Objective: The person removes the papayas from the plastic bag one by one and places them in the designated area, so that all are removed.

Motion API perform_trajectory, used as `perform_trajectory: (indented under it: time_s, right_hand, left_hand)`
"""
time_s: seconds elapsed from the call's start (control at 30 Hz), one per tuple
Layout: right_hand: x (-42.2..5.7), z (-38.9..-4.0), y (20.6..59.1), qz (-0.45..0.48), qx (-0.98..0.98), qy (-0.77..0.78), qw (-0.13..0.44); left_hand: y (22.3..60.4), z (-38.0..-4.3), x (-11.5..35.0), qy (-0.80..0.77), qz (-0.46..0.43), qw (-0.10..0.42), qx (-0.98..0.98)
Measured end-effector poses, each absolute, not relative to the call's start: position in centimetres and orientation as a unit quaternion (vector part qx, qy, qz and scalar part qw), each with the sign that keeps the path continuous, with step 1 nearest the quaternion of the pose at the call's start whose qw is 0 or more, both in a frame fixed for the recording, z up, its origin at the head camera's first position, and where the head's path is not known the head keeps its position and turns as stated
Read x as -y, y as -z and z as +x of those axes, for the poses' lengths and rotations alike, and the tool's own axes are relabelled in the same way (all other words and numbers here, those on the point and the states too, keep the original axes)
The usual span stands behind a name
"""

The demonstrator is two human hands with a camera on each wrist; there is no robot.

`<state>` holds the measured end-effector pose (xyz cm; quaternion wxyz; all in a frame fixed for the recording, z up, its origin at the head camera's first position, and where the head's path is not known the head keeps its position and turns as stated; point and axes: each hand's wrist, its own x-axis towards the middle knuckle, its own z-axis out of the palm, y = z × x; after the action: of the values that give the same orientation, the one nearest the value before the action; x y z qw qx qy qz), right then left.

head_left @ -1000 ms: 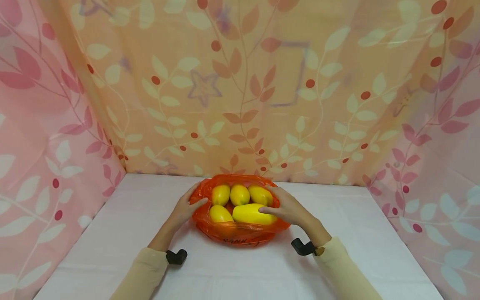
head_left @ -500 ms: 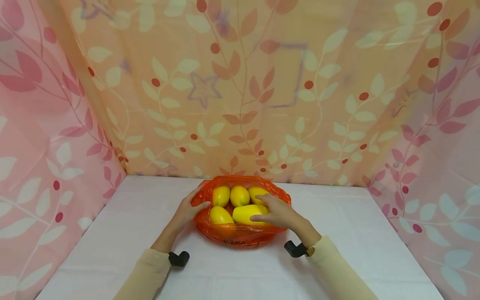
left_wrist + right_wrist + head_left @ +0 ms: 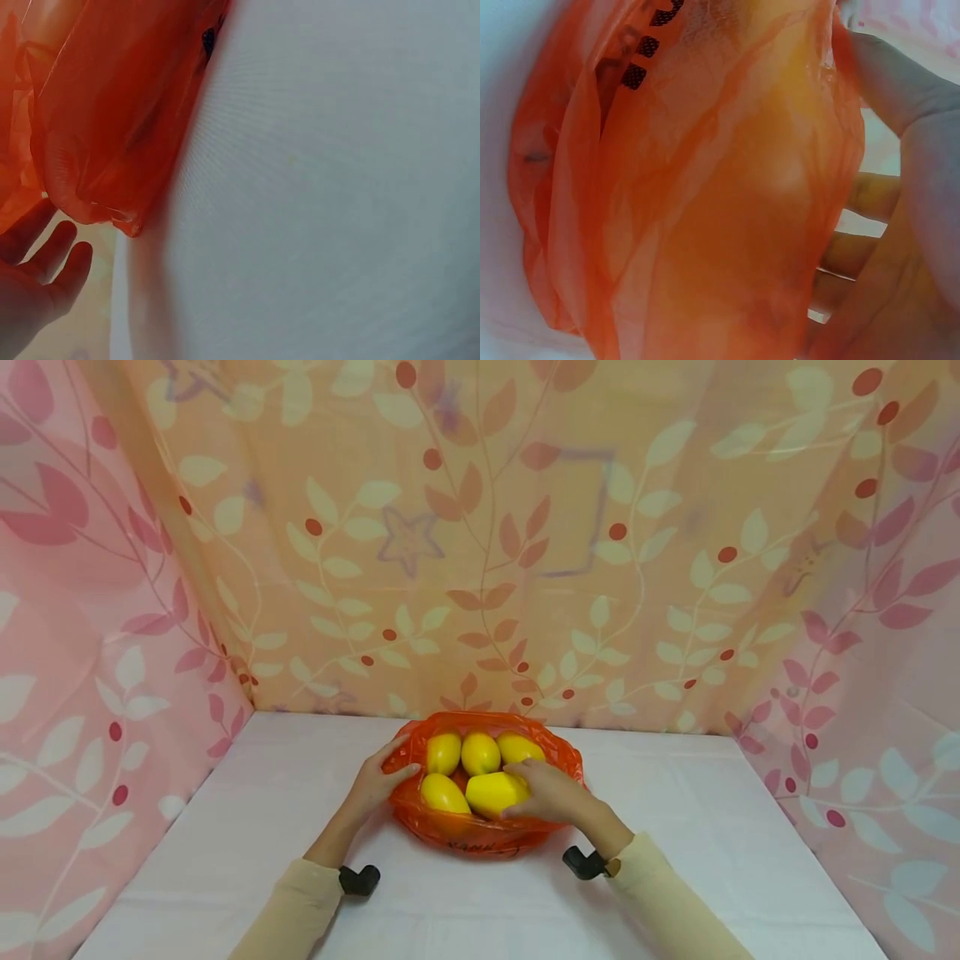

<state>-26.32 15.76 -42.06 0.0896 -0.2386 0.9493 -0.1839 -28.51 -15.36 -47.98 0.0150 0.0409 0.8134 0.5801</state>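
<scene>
An orange-red plastic bag, its mouth spread wide, sits on the white-covered table. Several smooth yellow fruits lie inside, lemon- or mango-like in shape. My right hand reaches into the bag's right side and grips a larger, longer yellow fruit, thumb at its near side and fingers over its far side. In the right wrist view the bag wall hides most of that fruit. At the left rim is my left hand, thumb over the opening. The left wrist view shows its loosely extended fingers beside the bag.
White cloth covers the table. Behind it hangs an orange leaf-patterned curtain, with pink patterned cloth on both sides. A black wrist mount is on each forearm.
My right hand has moved left from the bag's right rim onto the long yellow fruit and taken hold of it. The fruit has tilted slightly. My left hand has stayed at the left rim.
</scene>
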Motion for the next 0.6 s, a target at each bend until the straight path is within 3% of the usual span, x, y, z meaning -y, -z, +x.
perform_trajectory:
  time_s: [0.27, 0.6]
  right_hand:
    - [-15.49, -26.26, 42.80, -0.242, -0.953, 0.159, 0.093]
    - [-15.22, -26.14, 42.57, -0.252, -0.949, 0.165, 0.093]
  left_hand:
    - [47.93, -28.25, 15.07, -0.581, 0.059, 0.000, -0.812]
    - [47.78, -28.42, 14.83, -0.561, 0.011, -0.015, -0.828]
